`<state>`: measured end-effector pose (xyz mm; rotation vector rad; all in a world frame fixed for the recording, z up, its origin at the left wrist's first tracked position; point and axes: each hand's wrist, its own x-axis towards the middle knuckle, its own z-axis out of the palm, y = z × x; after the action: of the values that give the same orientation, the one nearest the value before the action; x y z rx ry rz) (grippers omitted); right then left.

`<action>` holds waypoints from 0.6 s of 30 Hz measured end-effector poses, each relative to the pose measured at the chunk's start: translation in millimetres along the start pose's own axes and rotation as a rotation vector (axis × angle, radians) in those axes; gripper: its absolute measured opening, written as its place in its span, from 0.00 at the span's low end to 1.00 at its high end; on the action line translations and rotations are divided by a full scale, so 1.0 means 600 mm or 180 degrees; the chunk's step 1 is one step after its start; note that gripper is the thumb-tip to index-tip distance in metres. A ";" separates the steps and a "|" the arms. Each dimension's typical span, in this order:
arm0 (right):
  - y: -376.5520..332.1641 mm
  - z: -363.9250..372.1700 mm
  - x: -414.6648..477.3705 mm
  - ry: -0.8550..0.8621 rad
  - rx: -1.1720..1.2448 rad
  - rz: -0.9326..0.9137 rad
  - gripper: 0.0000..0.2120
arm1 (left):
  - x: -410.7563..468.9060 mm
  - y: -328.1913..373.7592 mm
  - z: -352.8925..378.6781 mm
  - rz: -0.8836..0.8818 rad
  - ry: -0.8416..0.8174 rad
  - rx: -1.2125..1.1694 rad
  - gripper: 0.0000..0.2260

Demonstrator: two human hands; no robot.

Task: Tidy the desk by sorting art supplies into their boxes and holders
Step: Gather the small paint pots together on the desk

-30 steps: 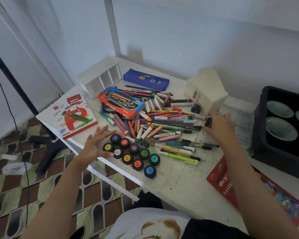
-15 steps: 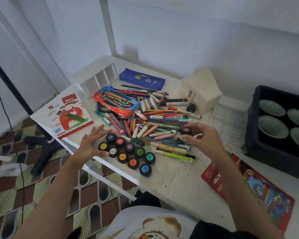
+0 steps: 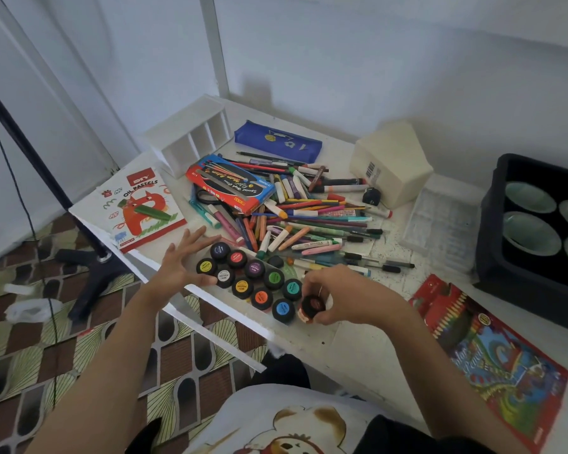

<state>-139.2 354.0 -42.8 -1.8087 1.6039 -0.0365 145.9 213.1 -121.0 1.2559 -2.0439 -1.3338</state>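
- The right hand (image 3: 338,296), at lower centre of the frame, has its fingers and thumb curled around a dark-capped paint pot (image 3: 311,306), gripping it tilted at the right end of the pot group.
- The paint pots (image 3: 253,280) sit in a tight cluster near the front edge of the desk (image 3: 358,352), with caps in yellow, red, purple, green, orange, teal and blue.
- The left hand (image 3: 181,263) lies flat at the cluster's left side, fingers straight and splayed apart; its thumb lies against the nearest pots.
- Above the pots, at frame centre, spreads a loose heap of pens and crayons (image 3: 309,217), with a watercolour box (image 3: 230,185) lying on its left part.
- An oil pastels box (image 3: 138,208) lies at left, just beside the left hand.
- A white divided holder (image 3: 191,136) lies on its side at upper left, with a blue pencil case (image 3: 277,142) beside it.
- A cream box (image 3: 391,165) stands at upper right of the heap.
- A colour pencil box (image 3: 492,348) lies at lower right.
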 end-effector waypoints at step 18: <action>-0.023 0.010 0.028 -0.0213 0.0044 0.0034 0.10 | 0.001 -0.001 0.002 0.0024 0.0033 0.0005 0.35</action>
<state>-120.8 341.8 -47.3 -1.7723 1.5625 0.0176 145.1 213.1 -122.2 1.2520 -2.0409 -1.3199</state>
